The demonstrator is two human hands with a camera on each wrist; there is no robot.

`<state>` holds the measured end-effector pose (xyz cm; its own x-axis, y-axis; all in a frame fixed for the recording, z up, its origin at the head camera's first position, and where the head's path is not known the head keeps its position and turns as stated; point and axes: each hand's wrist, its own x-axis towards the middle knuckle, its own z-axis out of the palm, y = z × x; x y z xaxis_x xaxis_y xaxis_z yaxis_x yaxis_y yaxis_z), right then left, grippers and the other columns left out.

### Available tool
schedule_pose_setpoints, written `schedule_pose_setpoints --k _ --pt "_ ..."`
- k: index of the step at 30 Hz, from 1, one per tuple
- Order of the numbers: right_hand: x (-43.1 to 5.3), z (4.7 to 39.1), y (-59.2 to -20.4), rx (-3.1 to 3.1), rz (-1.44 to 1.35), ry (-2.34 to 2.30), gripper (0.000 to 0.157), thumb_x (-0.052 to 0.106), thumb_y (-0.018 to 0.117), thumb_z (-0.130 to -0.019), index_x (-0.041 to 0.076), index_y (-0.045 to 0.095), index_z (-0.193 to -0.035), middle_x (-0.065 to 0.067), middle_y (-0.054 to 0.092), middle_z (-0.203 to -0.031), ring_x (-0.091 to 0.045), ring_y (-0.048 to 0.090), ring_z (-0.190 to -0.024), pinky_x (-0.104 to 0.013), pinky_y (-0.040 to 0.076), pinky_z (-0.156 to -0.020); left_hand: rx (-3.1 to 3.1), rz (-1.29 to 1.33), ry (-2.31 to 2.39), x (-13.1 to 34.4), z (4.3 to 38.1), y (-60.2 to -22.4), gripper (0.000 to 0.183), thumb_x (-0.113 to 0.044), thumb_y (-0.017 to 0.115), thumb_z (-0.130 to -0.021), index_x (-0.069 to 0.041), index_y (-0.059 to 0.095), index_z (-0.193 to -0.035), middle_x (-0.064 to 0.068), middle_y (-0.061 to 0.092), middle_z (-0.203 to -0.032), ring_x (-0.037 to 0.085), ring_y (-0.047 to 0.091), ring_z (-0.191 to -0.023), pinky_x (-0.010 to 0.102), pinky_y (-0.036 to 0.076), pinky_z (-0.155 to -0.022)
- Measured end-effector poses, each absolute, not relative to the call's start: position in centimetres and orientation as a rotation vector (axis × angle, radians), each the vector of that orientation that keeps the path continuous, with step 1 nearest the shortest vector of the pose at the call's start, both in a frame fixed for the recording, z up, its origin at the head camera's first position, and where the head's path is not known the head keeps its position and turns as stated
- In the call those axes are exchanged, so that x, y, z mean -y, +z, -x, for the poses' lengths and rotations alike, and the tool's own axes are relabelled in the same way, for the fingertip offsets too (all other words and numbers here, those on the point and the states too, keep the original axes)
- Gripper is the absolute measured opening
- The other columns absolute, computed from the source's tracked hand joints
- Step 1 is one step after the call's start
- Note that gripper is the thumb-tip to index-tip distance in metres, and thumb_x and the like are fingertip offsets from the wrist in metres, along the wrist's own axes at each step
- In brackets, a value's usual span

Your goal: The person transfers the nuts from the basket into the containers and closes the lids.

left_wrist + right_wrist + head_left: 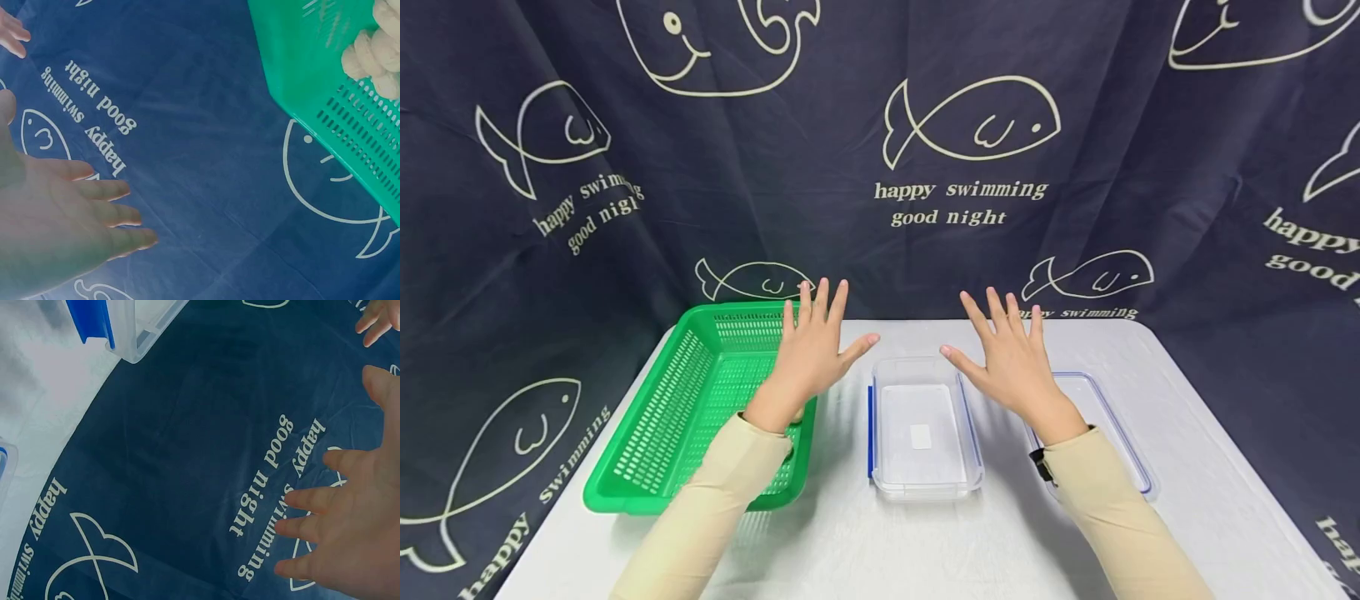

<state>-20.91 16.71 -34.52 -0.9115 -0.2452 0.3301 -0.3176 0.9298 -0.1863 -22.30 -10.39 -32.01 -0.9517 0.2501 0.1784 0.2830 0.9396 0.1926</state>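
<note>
Both hands hang in the air with fingers straight and spread, holding nothing. The left hand (812, 354) is over the right side of a green plastic basket (662, 408). Inside that basket, the left wrist view shows several pale, rounded mushrooms (379, 51); the left forearm hides most of them from the head camera. A clear box (927, 486) with a blue side clip stands between the hands. The right hand (1011, 367) is up to the right of the box, its wrist overlapping a clear lid (1101, 408) with a blue seal.
A white-covered table (1195, 517) carries everything. Behind it hangs a dark blue curtain (842, 167) printed with fish and lettering, which also runs along both sides. The basket stands on the left, the box in the middle and the lid lies flat on the right.
</note>
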Motion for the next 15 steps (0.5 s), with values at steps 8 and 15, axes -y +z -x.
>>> schedule_pose_setpoints --k 8,15 --pt "-16.9 21.0 -34.4 2.693 -0.467 0.42 0.076 0.055 0.052 -0.093 0.019 0.025 -0.154 -0.021 0.024 -0.155 -0.041 0.016 -0.143 -0.062 -0.002 -0.113 2.86 0.503 -0.402 11.1 22.3 -31.5 0.083 -0.061 0.042 -0.095 -0.016 0.008 -0.156 0.014 0.004 -0.161 0.032 -0.007 -0.146 0.054 0.0 -0.117" --pt "-17.3 20.9 -34.9 2.622 -0.515 0.552 0.072 0.047 0.055 -0.094 0.017 0.027 -0.153 -0.018 0.025 -0.156 -0.039 0.02 -0.143 -0.059 0.001 -0.115 2.756 0.588 -0.516 11.9 22.5 -31.4 0.077 -0.053 0.048 -0.097 -0.011 0.019 -0.154 0.015 0.016 -0.159 0.03 0.002 -0.147 0.049 0.004 -0.118"
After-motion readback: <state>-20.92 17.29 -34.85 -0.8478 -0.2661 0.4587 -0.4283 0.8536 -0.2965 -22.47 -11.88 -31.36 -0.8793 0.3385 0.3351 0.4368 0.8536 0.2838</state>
